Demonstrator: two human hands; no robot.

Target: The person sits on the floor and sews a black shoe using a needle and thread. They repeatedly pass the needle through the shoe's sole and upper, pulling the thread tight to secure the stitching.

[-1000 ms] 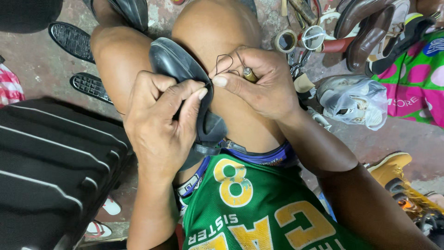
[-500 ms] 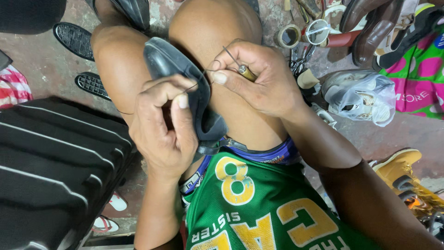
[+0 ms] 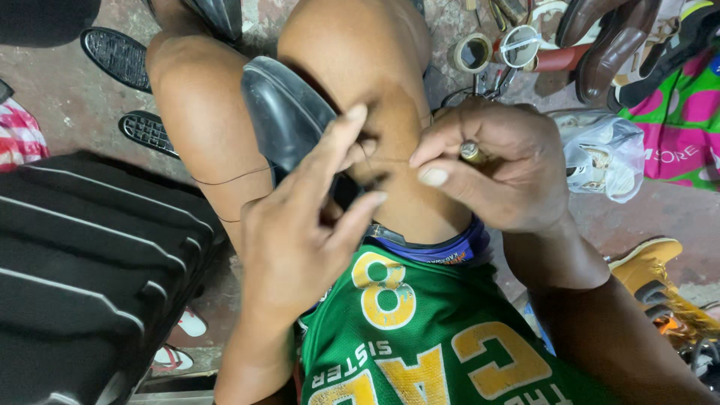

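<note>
Black shoe [image 3: 289, 120] is wedged between the knees, long axis running up-left; thread [image 3: 386, 160] is pinched by left hand [image 3: 300, 232], awl [image 3: 474, 152] gripped by right hand [image 3: 499, 169].

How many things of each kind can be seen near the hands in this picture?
Black shoe held between the knees: 1
Brown shoes: 2
Tape rolls: 2
Black suitcase: 1
Yellow boot: 1
Metal-tipped tool in the right hand: 1
Total: 8

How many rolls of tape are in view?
2, both on the floor at the top, past the right hand: a tan roll of tape and, touching its right, a pale roll. More may hide among the shoes.
</note>
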